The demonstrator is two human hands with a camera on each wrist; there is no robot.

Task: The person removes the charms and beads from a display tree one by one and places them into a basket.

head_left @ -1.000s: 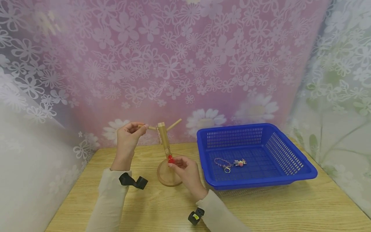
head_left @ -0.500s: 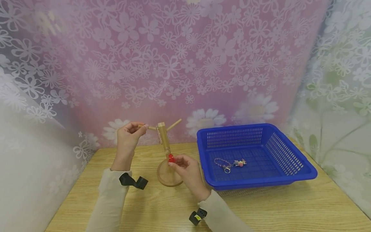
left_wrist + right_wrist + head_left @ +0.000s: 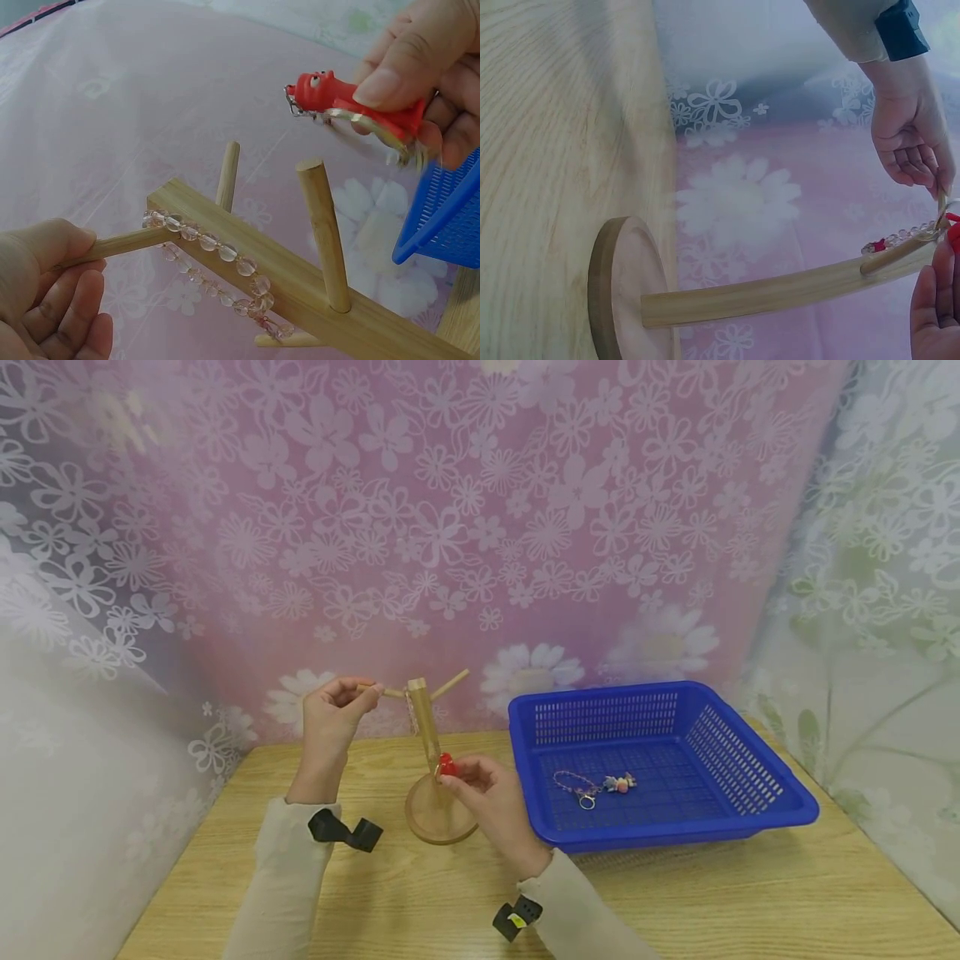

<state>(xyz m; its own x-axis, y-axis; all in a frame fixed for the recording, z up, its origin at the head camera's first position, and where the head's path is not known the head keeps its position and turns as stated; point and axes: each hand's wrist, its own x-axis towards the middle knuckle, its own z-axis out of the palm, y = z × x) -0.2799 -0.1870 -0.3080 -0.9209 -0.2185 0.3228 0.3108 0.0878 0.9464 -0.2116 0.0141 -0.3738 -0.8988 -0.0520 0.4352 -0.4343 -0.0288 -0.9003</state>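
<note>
A wooden stand (image 3: 425,727) with a round base and several pegs stands on the table. My left hand (image 3: 330,727) pinches one of its pegs (image 3: 124,244) near the tip. On that peg, against the post, hangs a bracelet of clear beads (image 3: 247,267). My right hand (image 3: 491,797) pinches a red figure keychain (image 3: 322,93) between thumb and fingers, with metal links showing on it. In the head view the keychain is just right of the post, above the base. Part of the figure is hidden behind the thumb in the left wrist view.
To the right a blue plastic basket (image 3: 675,841) sits on the wooden table (image 3: 420,902). Inside it lies a beaded keychain (image 3: 576,777) with a metal ring and a small pale figure (image 3: 621,783). A floral cloth (image 3: 465,527) hangs behind.
My right hand has shifted slightly to the right with the red figure keychain, which has turned a little. My left hand stays on the peg.
</note>
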